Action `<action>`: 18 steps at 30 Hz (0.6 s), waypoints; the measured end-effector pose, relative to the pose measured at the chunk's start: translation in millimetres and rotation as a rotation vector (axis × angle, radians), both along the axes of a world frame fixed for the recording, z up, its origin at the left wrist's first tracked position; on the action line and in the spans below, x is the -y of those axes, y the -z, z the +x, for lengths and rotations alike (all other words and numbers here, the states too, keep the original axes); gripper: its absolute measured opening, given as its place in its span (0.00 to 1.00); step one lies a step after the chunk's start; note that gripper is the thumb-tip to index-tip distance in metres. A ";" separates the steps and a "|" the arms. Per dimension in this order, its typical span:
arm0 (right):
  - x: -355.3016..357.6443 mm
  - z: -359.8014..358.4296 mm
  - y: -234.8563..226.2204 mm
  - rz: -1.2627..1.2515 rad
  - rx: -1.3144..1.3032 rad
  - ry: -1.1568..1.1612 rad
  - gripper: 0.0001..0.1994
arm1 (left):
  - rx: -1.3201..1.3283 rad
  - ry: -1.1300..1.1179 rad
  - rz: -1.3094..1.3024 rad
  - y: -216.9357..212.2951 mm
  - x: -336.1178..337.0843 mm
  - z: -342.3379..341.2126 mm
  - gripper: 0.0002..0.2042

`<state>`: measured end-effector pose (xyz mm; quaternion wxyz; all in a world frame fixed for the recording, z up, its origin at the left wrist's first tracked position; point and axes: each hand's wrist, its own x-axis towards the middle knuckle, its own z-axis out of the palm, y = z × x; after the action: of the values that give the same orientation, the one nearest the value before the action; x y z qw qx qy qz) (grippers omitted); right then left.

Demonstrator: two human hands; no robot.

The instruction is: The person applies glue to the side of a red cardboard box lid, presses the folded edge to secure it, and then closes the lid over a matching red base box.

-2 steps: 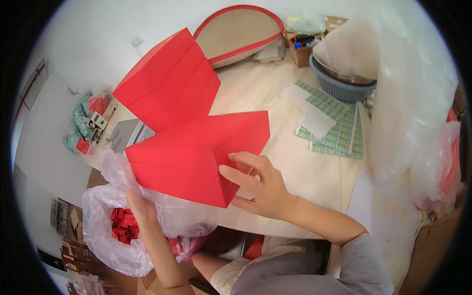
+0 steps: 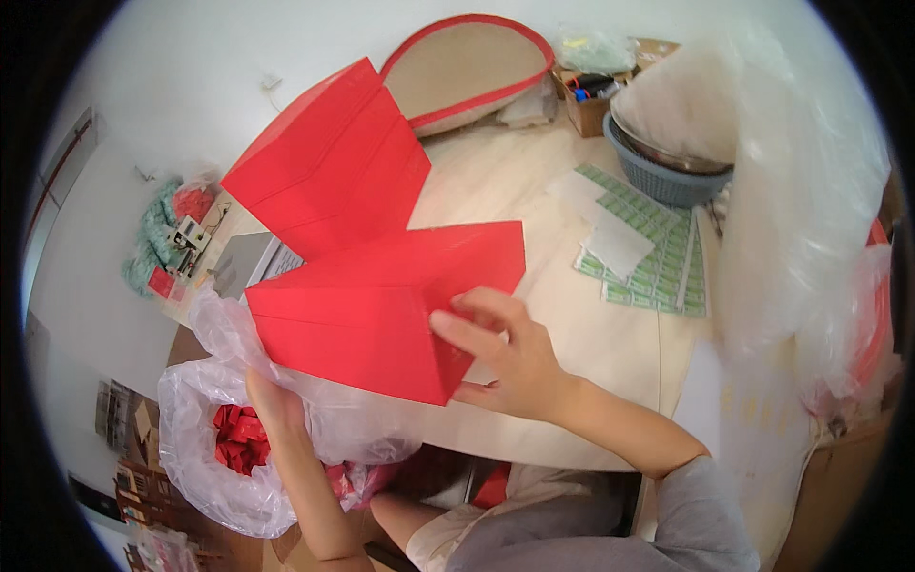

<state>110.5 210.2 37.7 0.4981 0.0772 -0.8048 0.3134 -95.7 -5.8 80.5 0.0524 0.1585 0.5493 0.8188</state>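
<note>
Two large red box-like stacks with smooth card-like faces stand at the near left of the table: the nearer stack (image 2: 334, 329) and the farther stack (image 2: 334, 153). My right hand (image 2: 510, 357) is at the right side of the nearer stack, its fingers curved but spread apart, the fingertips on or close to the red surface. Below that stack's left corner is my left hand (image 2: 274, 405), against a clear plastic bag (image 2: 195, 400); its fingers are hidden behind the plastic. Crumpled red pieces (image 2: 240, 439) lie inside the bag.
Green printed sheets (image 2: 658, 262) lie on the pale table (image 2: 562, 343). At the back are a red-rimmed oval cover (image 2: 467, 71), a cardboard box (image 2: 586, 112) and a grey-blue basket (image 2: 667, 181). A big clear plastic sack (image 2: 801, 191) hangs at the right. A laptop (image 2: 243, 262) sits behind the stacks.
The whole view has shifted slightly. My right hand's fingers have moved a little along the side of the nearer red stack and look blurred. My left hand keeps its place.
</note>
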 end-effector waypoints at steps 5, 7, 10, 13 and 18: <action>-36.2 -20.4 -37.0 0.076 -0.152 0.132 0.55 | -0.083 0.057 0.014 6.9 -11.3 -8.9 0.18; -52.2 -27.2 -45.2 0.055 -0.164 0.080 0.59 | -0.069 -0.010 0.034 9.5 -27.4 -9.9 0.18; -52.2 -48.3 -51.6 -0.068 -0.250 0.015 0.63 | -0.124 -0.085 -0.056 27.2 -25.4 -18.5 0.18; -33.7 -68.6 -60.5 -0.127 -0.325 0.044 0.63 | -0.075 -0.033 0.023 60.2 -29.8 -28.9 0.18; 0.8 -85.0 -65.9 -0.147 -0.303 0.155 0.64 | -0.057 0.040 -0.034 74.8 -69.4 2.2 0.18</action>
<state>25.5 209.4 103.6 0.6406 0.0248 -0.6989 0.3171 -93.5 63.6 5.8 0.0558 0.1915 0.5613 0.8032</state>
